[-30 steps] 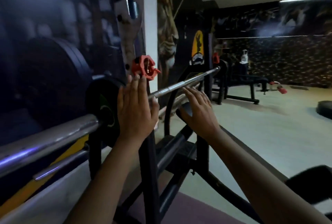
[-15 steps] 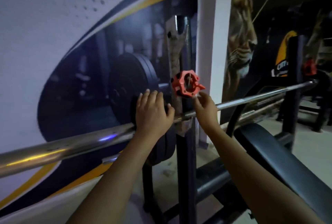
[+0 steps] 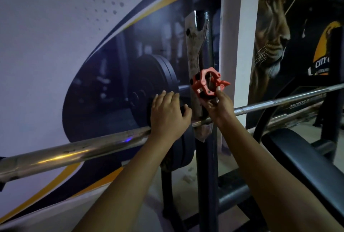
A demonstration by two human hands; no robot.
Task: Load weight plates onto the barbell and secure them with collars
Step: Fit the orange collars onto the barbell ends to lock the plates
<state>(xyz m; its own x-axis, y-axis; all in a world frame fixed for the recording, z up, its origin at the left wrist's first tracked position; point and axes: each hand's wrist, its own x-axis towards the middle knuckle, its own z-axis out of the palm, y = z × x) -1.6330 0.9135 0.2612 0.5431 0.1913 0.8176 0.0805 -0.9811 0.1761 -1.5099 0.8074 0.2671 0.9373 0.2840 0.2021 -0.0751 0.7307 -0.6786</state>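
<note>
The steel barbell (image 3: 78,150) runs from lower left to far right and rests in the rack's hook. A black weight plate (image 3: 183,152) sits on its sleeve just left of the rack upright (image 3: 207,157). My left hand (image 3: 168,114) lies flat over the plate's top edge, fingers together. An orange clamp collar (image 3: 205,83) hangs on the upright's metal plate above the bar. My right hand (image 3: 218,106) reaches up from below and pinches the collar's lower rim between thumb and fingers.
A wall mural with printed dark plates (image 3: 150,84) stands right behind the bar. A white pillar (image 3: 240,45) rises behind the upright. The black padded bench (image 3: 297,159) lies at the right, with frame bars below it.
My right hand rose from the bar and closed on the orange collar. My left hand stayed on the plate. My head turned left and closer to the rack.
</note>
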